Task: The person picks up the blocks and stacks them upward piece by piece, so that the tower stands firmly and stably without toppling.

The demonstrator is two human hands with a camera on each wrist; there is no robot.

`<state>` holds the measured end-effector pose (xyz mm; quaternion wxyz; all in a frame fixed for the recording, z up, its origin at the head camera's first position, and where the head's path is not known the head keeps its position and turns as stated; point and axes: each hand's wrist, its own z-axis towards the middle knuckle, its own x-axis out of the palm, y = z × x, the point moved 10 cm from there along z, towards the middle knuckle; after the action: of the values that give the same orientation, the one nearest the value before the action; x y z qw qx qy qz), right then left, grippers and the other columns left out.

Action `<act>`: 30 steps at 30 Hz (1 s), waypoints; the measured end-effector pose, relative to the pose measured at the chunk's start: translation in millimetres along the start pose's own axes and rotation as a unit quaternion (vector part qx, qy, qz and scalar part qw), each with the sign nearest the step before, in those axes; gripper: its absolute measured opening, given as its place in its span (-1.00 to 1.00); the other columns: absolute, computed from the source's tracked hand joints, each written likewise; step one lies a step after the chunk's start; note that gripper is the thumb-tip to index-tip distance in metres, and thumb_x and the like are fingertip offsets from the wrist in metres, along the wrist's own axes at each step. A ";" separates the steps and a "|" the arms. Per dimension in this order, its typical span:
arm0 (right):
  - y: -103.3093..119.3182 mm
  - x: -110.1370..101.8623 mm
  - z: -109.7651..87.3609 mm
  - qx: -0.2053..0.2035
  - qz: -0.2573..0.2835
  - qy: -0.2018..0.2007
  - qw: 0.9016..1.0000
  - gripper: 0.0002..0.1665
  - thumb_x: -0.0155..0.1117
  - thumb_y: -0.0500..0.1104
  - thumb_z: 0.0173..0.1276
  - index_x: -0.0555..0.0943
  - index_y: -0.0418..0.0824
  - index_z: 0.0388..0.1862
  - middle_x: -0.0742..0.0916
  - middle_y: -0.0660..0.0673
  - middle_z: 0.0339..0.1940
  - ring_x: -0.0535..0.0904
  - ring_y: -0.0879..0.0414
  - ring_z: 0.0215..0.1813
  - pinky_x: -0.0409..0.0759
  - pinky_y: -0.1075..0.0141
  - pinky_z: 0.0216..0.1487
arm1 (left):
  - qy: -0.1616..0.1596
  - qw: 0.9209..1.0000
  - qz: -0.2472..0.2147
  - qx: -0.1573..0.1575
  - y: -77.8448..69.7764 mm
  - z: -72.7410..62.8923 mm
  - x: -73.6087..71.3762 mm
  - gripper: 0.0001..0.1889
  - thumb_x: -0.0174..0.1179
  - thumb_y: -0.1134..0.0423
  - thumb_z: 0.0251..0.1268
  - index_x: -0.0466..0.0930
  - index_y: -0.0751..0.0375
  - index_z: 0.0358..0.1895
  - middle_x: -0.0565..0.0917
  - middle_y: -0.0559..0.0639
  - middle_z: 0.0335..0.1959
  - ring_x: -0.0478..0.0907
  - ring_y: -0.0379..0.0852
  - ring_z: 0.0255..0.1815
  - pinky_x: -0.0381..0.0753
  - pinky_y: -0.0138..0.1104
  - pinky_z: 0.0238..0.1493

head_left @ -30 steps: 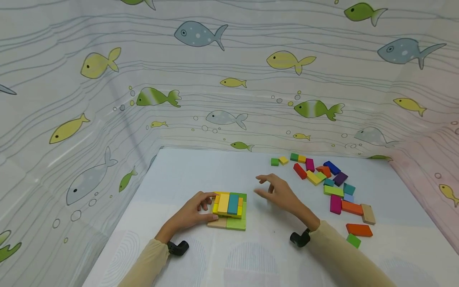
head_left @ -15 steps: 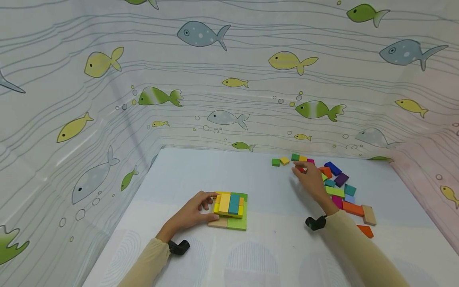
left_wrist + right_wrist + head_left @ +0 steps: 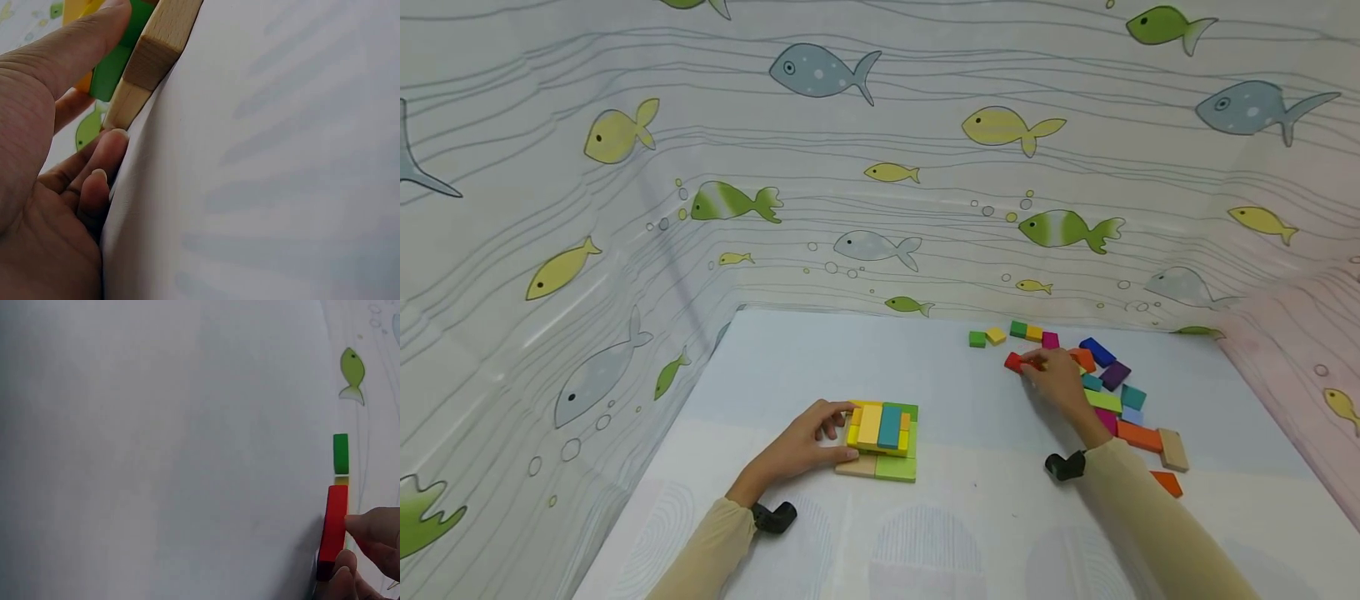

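Note:
A low stack of coloured wooden blocks (image 3: pixel 868 425) stands on the table left of centre, with light-orange and teal blocks on top. Under it lie a tan block (image 3: pixel 856 465) and a light-green block (image 3: pixel 895 469). My left hand (image 3: pixel 801 442) steadies the stack from its left side, thumb at the front and index finger at the back. In the left wrist view the thumb (image 3: pixel 81 47) lies against the upper blocks. At the right, my right hand (image 3: pixel 1060 383) pinches a red block (image 3: pixel 334 519) between thumb and fingers, close to the tabletop.
Loose blocks lie scattered at the right, including a blue block (image 3: pixel 1097 352), a purple block (image 3: pixel 1115 375) and an orange block (image 3: pixel 1138 435). A green block (image 3: pixel 977 339) and a yellow block (image 3: pixel 996 336) lie near the back wall. Fish-print sheeting (image 3: pixel 880 200) encloses the table.
My right hand has moved right and back from near the stack to the loose blocks and taken hold of the red block, which has shifted slightly left. The left hand stays at the stack.

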<state>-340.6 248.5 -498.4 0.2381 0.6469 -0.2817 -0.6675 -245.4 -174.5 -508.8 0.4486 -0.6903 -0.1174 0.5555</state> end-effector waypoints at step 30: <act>48.5 9.6 -22.3 -0.070 -0.031 0.045 0.996 -0.45 0.52 0.03 0.31 0.70 -0.24 0.18 0.72 -0.23 0.02 0.54 -0.09 -0.08 0.55 0.22 -0.21 | 0.000 1.000 -0.010 0.000 -2.9 0.7 0.1 -0.22 0.49 -0.19 0.17 0.43 -0.09 0.44 0.48 -0.11 -0.08 0.42 -0.13 -0.15 0.41 -0.26 -0.09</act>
<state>-321.0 205.1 -472.4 0.2749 0.6662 -0.2032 -0.6628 -245.0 -172.4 -506.6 0.4540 -0.6891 -0.1240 0.5510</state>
